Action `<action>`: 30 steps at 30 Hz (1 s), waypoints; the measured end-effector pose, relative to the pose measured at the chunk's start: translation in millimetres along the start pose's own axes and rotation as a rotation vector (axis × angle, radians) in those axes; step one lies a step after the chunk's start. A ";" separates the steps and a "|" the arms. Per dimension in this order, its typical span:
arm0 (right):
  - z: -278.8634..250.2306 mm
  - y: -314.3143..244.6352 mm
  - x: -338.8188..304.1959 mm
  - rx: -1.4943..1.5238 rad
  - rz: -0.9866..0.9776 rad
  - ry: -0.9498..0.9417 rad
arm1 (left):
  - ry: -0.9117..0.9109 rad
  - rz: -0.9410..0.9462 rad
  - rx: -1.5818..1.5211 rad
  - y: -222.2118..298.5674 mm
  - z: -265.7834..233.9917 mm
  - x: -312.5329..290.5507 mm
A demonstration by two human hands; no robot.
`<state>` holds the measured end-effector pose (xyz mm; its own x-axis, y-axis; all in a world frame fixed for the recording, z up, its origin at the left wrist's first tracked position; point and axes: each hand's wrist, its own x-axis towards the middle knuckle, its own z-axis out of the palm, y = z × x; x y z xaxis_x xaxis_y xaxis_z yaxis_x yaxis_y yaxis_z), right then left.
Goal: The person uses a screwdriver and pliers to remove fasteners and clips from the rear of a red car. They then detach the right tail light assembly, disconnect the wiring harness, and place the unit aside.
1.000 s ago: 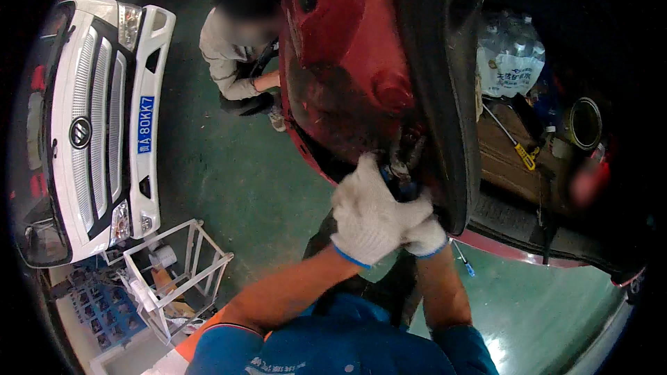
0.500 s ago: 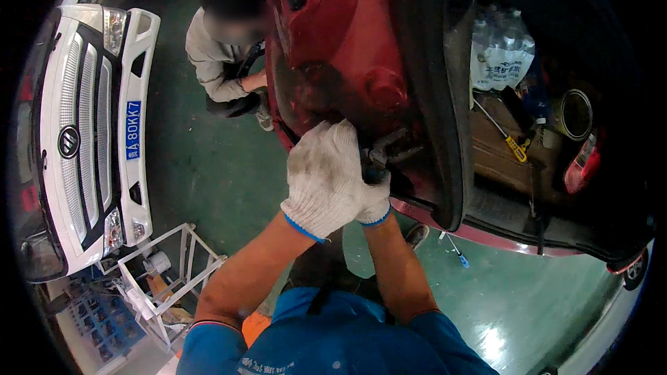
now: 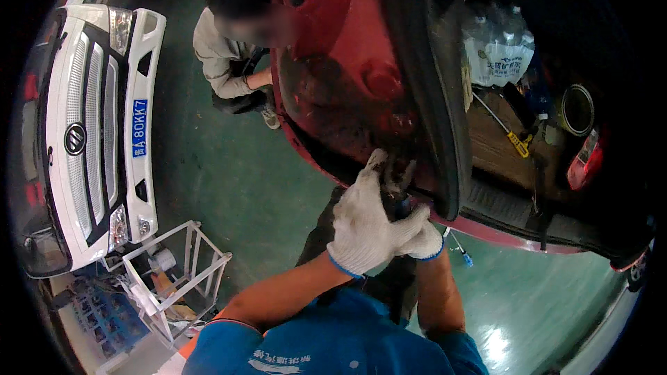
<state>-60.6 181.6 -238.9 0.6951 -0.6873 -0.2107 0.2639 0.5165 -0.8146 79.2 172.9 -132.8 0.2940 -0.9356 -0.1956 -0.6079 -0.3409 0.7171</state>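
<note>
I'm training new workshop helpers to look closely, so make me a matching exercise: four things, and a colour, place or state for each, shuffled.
Things:
1. Left hand
2. Tool on the brown surface
3. Tool on the green floor
4. Metal frame

Descriptions:
A. Blue-handled
B. White, lower left in the picture
C. Gloved, close to the red bodywork
D. Yellow-handled

Pairs: 1-C, 2-D, 3-A, 4-B

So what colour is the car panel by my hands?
The panel is red, seen in the head view.
</note>
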 end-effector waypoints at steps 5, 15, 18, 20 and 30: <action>12.9 -22.2 -3.2 -0.417 0.030 -0.125 | -0.096 -0.048 -0.133 -13.4 -33.9 -13.3; 28.3 -19.8 -39.0 0.000 0.487 -0.416 | -0.502 -0.438 -0.912 -28.9 -72.4 -18.7; 37.7 -7.7 -48.2 0.263 0.571 -0.482 | -0.549 -0.490 -0.814 -43.1 -77.3 -25.0; 45.5 -2.5 -53.8 0.350 0.639 -0.434 | -0.508 -0.555 -0.775 -47.2 -77.5 -32.5; 110.0 -9.1 -72.9 0.591 0.696 -0.356 | -0.398 -0.647 -1.471 -102.0 -68.9 -107.1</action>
<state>-40.2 283.2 -156.6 0.9577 0.0122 -0.2874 -0.0568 0.9874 -0.1475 160.6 314.3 -138.9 -0.1322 -0.7251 -0.6759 0.7739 -0.5016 0.3866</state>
